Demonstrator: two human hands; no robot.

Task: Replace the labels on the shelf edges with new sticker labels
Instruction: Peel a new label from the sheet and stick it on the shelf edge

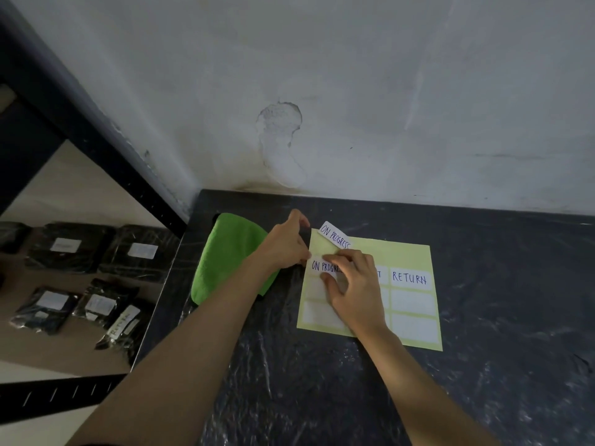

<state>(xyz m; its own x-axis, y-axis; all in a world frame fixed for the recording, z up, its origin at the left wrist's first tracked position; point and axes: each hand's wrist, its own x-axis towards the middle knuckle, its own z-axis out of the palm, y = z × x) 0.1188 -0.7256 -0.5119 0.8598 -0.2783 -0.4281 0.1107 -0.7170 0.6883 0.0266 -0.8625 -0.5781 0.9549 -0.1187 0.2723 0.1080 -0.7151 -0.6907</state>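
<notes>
Bench (pixel 483 365): dark, stone-like marbling, smooth, glossy with streaky highlights. Cloth (pixel 228 252): green, fuzzy pile, matt. Sticker sheet (pixel 402 252): pale yellow paper backing, smooth, faint sheen. White labels (pixel 413 300): paper, matt, ink lettering on some. Wall (pixel 354 91): painted plaster, matt, uneven, with a patch (pixel 280 140) of flaked, rough paint. Shelf frame (pixel 96 140): dark metal, perforated, dull finish. Shelf board (pixel 74 346): brownish, smooth, matt. Bags (pixel 67 249): black plastic, crinkled, glossy, with white paper stickers.
</notes>
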